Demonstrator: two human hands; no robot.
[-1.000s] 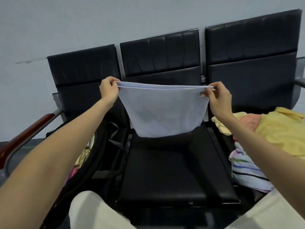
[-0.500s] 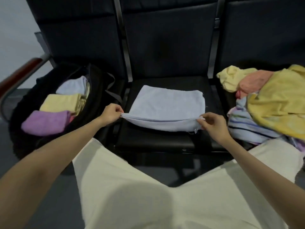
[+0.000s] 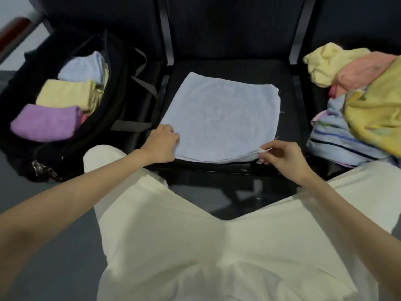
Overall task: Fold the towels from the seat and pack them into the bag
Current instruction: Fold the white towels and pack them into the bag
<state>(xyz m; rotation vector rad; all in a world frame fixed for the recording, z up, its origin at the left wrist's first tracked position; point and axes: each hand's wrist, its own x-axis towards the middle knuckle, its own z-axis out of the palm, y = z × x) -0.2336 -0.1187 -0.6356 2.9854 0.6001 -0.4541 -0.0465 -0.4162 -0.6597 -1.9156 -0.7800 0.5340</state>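
Head view: your left hand lies curled on the towel, its grip unclear. Your right hand pinches the near corner.

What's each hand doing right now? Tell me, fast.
Left hand: closed on the near left corner of the light blue towel.
Right hand: pinching the towel's near right corner.

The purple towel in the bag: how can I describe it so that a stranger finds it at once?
Look at the open black bag on the left seat. Three folded towels lie in a row inside it. The purple folded towel is nearest the person, in front of the pale yellow folded towel and the light blue folded towel; it alone is purple.
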